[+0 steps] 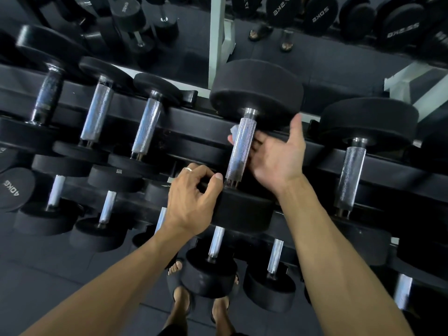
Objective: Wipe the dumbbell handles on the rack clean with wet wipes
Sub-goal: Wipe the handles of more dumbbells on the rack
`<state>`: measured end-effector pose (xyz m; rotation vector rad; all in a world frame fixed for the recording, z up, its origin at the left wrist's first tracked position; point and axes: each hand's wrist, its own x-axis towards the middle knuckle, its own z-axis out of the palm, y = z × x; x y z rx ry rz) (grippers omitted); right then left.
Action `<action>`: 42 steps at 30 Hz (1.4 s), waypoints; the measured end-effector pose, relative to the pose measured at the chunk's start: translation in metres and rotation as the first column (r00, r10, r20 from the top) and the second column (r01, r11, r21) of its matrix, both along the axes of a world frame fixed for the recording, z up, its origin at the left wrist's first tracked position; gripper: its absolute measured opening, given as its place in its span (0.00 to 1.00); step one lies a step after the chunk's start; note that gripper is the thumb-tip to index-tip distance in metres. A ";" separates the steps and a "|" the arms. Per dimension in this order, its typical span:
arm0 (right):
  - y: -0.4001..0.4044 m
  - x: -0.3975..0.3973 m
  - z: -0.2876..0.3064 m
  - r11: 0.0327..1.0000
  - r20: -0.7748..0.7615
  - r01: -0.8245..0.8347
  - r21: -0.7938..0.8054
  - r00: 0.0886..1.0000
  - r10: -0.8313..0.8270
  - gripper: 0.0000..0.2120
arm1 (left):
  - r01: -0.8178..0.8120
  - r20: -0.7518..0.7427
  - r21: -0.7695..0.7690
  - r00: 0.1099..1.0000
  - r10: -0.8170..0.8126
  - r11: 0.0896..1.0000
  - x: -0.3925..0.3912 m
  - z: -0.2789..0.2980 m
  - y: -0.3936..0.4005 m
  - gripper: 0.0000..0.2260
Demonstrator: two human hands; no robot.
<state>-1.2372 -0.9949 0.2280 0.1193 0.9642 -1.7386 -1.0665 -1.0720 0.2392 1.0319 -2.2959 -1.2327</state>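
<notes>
On the upper rack rail (198, 132), at about nine o'clock from the hands, three lighter dumbbells lie side by side, their knurled chrome handles (146, 126) running toward twelve.

The left hand (191, 200) grips the near black head (242, 209) of the centre dumbbell, fingers curled over its top edge and thumb across its inner face; a ring shows on one finger.

Just beyond it toward twelve, the handle being cleaned (240, 149) runs up to the far head (257, 90). The right hand (276, 154) reaches under this handle from three o'clock, fingers wrapped beneath it and thumb lifted free. A pale wet wipe (234, 130) shows at the handle's nine o'clock side, apparently held there by the fingertips.

The dumbbell looks heavy and rigid, best steadied by its rubber head and left on the rail. The wipe is soft and limp, and the knurling may snag it.

At three o'clock another large dumbbell (351, 170) waits. A lower tier of dumbbells sits toward six, above dark floor matting (48, 275) and sandalled feet (181, 301).
</notes>
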 end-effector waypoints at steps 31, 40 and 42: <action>0.005 0.000 -0.017 0.859 -0.353 -0.499 0.117 0.787 0.505 0.43 | -0.009 0.006 0.008 1.000 0.009 1.000 0.001 0.000 0.000 0.17; 0.018 0.004 -0.005 0.800 -0.346 -0.483 0.357 0.727 0.593 0.33 | -0.008 -0.006 0.007 1.000 0.008 1.000 0.000 0.001 0.000 0.17; 0.026 0.006 -0.007 0.770 -0.396 -0.495 0.403 0.664 0.634 0.22 | -0.010 -0.008 0.010 1.000 0.010 1.000 0.000 0.001 0.000 0.18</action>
